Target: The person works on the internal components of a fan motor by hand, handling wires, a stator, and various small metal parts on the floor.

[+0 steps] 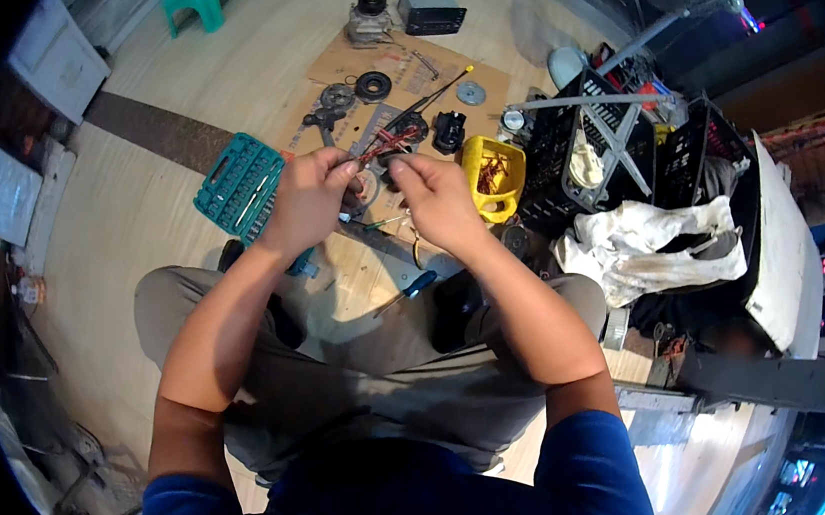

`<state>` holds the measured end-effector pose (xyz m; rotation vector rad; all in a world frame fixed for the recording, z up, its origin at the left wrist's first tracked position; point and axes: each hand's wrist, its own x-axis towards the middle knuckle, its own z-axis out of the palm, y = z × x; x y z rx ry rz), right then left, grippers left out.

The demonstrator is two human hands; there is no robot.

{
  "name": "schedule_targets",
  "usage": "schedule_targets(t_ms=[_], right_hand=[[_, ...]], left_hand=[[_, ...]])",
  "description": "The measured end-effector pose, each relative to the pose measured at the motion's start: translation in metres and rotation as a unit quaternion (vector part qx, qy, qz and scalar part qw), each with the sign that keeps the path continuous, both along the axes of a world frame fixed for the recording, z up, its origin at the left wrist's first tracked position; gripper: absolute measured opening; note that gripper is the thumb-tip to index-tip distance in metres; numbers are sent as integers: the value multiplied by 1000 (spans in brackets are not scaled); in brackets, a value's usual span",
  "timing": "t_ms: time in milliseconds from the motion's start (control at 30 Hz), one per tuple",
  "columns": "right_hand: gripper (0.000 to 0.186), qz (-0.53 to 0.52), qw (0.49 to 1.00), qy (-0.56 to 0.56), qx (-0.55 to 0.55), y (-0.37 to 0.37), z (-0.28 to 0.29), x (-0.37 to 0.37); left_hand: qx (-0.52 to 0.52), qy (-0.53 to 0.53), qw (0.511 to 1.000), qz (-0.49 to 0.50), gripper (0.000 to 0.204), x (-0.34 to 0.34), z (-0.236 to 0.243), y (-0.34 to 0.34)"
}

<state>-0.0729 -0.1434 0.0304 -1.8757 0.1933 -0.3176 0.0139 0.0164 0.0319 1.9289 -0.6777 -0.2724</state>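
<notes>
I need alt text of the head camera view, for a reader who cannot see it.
A person's left hand holds reddish, wire-like strands, with the right hand close beside them, above cardboard spread with mechanical parts. At left lies an open green tool case; at right, a yellow container holds reddish pieces, near black crates.

From my post I see both bare arms bent at outspread elbows, the left forearm (228,317) slanting up and inward and the right forearm (530,305) mirroring it, so that the wrists draw near each other ahead of the body. My left grip (352,175) is closed in a pinch, back of the hand upward, thumb pointing across toward the right. My right grip (397,171) sits just beside it, thumb extended over inward-curled fingers whose tips I cannot make out.
</notes>
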Motion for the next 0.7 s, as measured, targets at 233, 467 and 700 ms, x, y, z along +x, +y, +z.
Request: schedule_targets(t_ms=[233,467,700], right_hand=[[33,-35,826,-209,-523,-27,19,-4],[31,78,770,-269,-574,-16,18,-8],[18,121,834,-242,-481,-10,13,-7]], left_hand=[[-152,403,896,-107,19,16,4,19],[-135,473,857,-156,17,13,5,24],[-43,405,901,-148,17,-1,16,17]])
